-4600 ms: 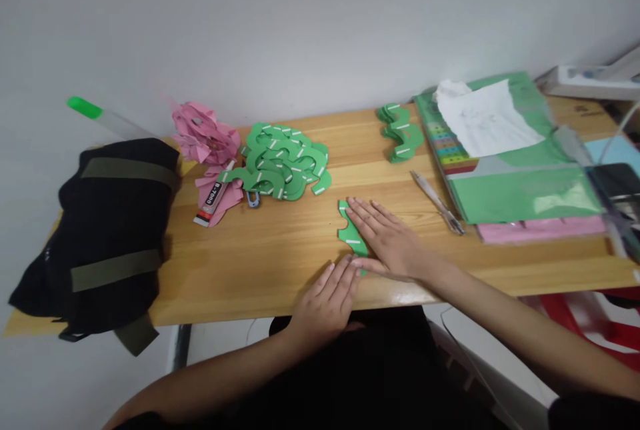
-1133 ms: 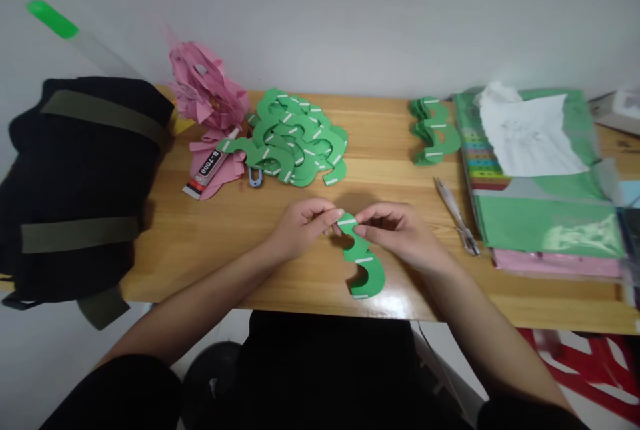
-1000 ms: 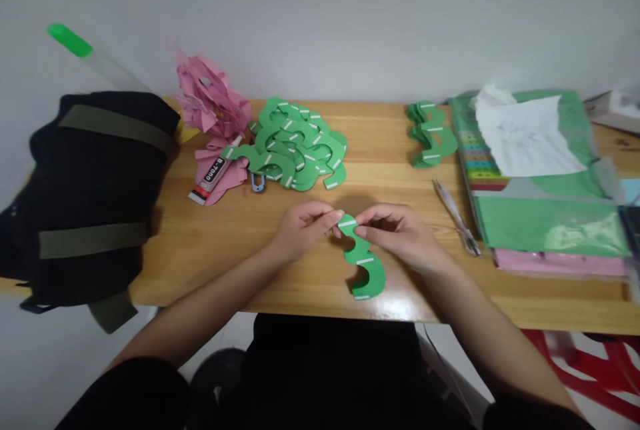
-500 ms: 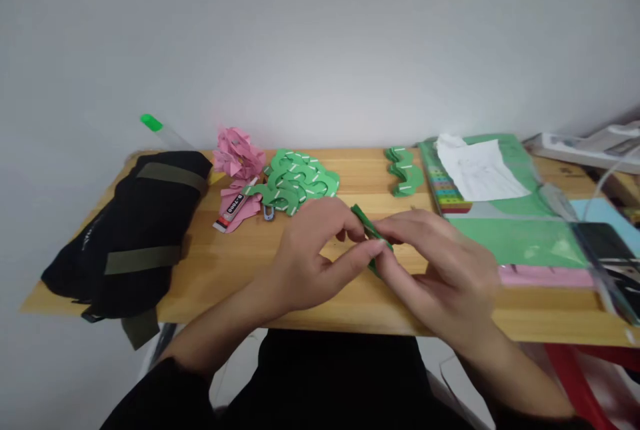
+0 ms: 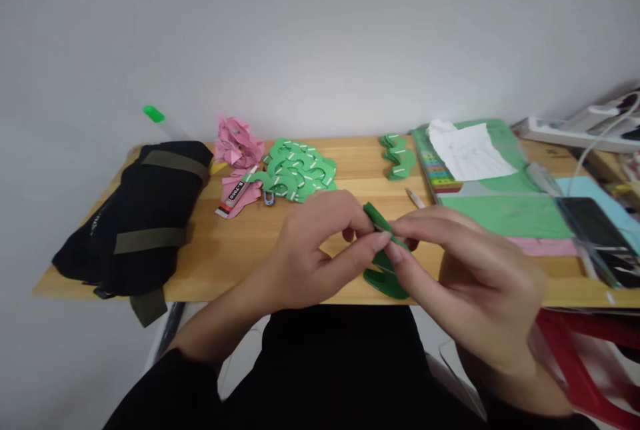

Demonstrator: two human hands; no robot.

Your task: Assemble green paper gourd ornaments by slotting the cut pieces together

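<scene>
A wavy green paper strip (image 5: 384,269) with white tape marks hangs in the air in front of me, above the near edge of the wooden desk (image 5: 240,243). My left hand (image 5: 315,253) pinches its upper part between thumb and fingers. My right hand (image 5: 465,270) pinches the same upper part from the right, so the fingertips of both hands meet. The strip's lower curl dangles below them. Behind the hands lie a pile of similar green strips (image 5: 296,179) and a smaller stack of green strips (image 5: 397,155).
A black bag (image 5: 135,213) fills the desk's left end. Pink paper scraps (image 5: 237,150) and a glue tube (image 5: 233,195) lie beside the pile. A packet of coloured paper (image 5: 495,197) with a white sheet, a pen (image 5: 414,198), a phone (image 5: 597,223) and a power strip (image 5: 580,131) are at the right.
Both hands have lifted the green strip off the desk and brought it closer to me, turning it edge-on. The view has tilted up and pulled back from the desk.
</scene>
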